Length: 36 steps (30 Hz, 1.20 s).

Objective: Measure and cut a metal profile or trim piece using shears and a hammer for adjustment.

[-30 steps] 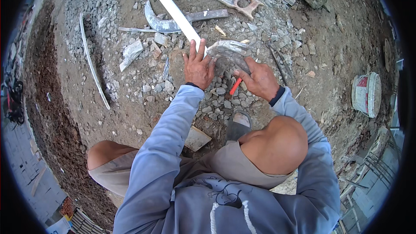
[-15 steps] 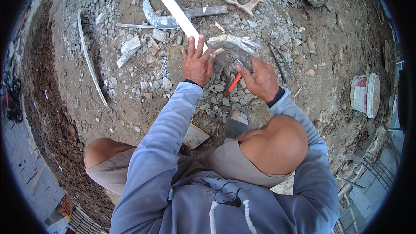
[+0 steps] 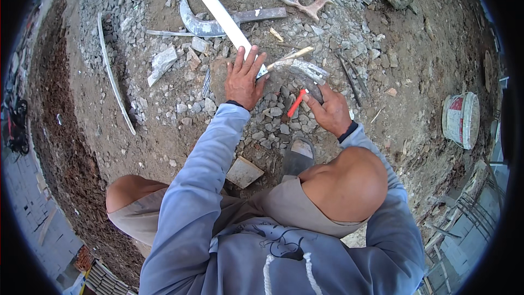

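My left hand [image 3: 244,83] lies with its fingers stretched over the near end of a long white strip [image 3: 218,11], pressing on it. A pale thin piece of wood [image 3: 297,53] sticks out to the right of that end. My right hand [image 3: 331,111] is curled around a claw hammer [image 3: 301,67] close to its worn, whitish head. The fingers hide much of its dark shaft. By the right thumb is a red stick-like piece [image 3: 296,104]; I cannot tell whether it belongs to the hammer.
Beyond my hands lie a curved-bladed tool [image 3: 199,24] and a handsaw [image 3: 305,1]. A bent pale strip [image 3: 113,74] rests at left, and dark rods [image 3: 350,79] lie at right. Gravel surrounds a small board [image 3: 244,172] near my feet. Farther right stands a white bucket [image 3: 460,119].
The hammer head has shifted right and nearer to me, uncovering more of the pale wood. My right hand has moved slightly nearer too. My left hand has shifted slightly left and stays on the strip.
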Tool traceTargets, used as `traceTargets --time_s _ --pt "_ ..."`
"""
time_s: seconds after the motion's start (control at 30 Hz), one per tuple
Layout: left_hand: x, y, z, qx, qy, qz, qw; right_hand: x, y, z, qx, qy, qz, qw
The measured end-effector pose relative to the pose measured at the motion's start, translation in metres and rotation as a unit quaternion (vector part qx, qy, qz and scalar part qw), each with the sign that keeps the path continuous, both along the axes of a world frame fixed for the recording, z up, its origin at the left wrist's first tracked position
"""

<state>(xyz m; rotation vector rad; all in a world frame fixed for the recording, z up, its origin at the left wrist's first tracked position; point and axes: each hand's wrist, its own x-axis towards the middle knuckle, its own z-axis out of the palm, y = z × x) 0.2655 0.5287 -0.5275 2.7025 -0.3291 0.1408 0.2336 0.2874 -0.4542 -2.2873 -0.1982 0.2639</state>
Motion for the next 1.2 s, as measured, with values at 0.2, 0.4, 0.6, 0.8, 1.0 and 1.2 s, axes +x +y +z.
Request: traceTargets --time_s 0.2,0.4,0.6,0.8,1.0,1.2 --pt "-0.001 -0.008 0.0 0.006 -0.011 0.015 1.0 0.011 -0.002 0.003 0.025 -0.012 -0.004 1.0" --pt "-0.004 -0.013 -0.003 0.016 -0.012 0.029 0.999 0.007 -0.016 -0.014 0.032 -0.066 0.031 0.997" --pt "-0.001 -0.013 -0.002 -0.005 -0.006 0.025 1.0 0.0 -0.045 -0.029 -0.078 -0.102 0.089 0.988" --pt "-0.003 -0.014 0.0 -0.008 -0.006 0.026 1.0 0.05 -0.053 -0.008 -0.199 -0.144 0.309 0.919" --pt "-0.002 -0.011 0.0 -0.023 -0.013 0.022 0.999 0.085 -0.035 -0.008 -0.239 -0.174 0.36 0.885" --pt "-0.004 -0.014 0.0 -0.04 -0.011 0.006 0.999 0.072 -0.036 0.001 -0.206 -0.153 0.357 0.898"
